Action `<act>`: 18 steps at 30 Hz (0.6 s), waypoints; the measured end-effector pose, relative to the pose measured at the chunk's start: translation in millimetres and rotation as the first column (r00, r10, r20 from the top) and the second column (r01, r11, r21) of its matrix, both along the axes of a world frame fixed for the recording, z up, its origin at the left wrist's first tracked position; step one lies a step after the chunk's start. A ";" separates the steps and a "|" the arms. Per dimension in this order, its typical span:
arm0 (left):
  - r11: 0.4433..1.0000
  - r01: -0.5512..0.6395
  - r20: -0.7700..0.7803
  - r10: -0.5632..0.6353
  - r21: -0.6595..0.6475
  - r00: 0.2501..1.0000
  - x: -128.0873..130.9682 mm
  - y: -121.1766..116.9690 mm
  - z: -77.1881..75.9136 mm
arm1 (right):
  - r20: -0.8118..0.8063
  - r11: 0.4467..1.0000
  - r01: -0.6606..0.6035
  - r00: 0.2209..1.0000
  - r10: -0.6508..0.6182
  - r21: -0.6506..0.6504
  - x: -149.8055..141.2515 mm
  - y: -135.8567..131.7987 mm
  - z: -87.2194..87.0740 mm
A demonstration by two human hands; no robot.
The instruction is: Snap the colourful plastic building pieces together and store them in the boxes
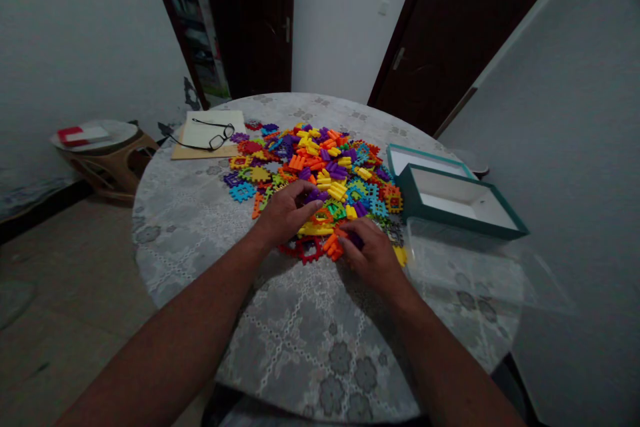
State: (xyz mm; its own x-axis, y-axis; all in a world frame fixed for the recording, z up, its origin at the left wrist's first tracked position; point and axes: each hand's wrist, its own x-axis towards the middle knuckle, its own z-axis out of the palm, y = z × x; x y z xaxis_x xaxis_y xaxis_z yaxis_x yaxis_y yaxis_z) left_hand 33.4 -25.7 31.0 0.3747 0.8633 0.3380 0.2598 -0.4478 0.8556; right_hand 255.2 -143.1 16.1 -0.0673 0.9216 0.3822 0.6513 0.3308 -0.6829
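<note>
A large heap of colourful plastic building blocks [324, 181] covers the middle of the table. Some are finger-like connectors in yellow, orange and purple; others are flat toothed pieces, such as a light-blue one [242, 192] at the left edge. My left hand [286, 212] reaches into the near left side, its thumb and fingers closed around a purple building block [315, 196]. At the near right edge, my right hand [371, 252] pinches an orange building block [333, 245]. Something purple shows under its fingers, partly hidden. A red toothed ring [311, 250] lies between the hands.
The round table [200, 233] has a patterned grey cloth. Black-framed glasses [217, 140] rest on papers at the back left. On the right are a dark green box [465, 203], its lid [430, 161] and a clear plastic tray [460, 253]. A stool [107, 160] stands left.
</note>
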 end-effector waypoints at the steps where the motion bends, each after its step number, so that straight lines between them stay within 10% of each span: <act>1: 0.999 0.039 0.011 -0.039 -0.011 0.999 0.1 -1.0 0.9 | -0.054 0.997 0.071 0.996 -0.070 0.011 0.6 1.5 -2.0; 8: 0.845 0.503 0.099 -0.493 -0.180 0.864 7.6 -13.3 -6.2 | -0.380 0.985 0.091 0.914 -0.142 -0.150 -4.7 3.5 -11.1; 13: 0.891 0.434 -0.040 -0.443 -0.133 0.896 13.8 -19.4 -10.7 | -0.405 0.994 -0.072 0.914 0.030 -0.087 -8.7 0.9 -3.8; 18: 0.933 0.356 -0.177 -0.344 0.042 0.922 16.1 -18.0 -9.9 | -0.461 0.968 -0.036 0.883 -0.085 -0.247 -8.5 4.8 -8.2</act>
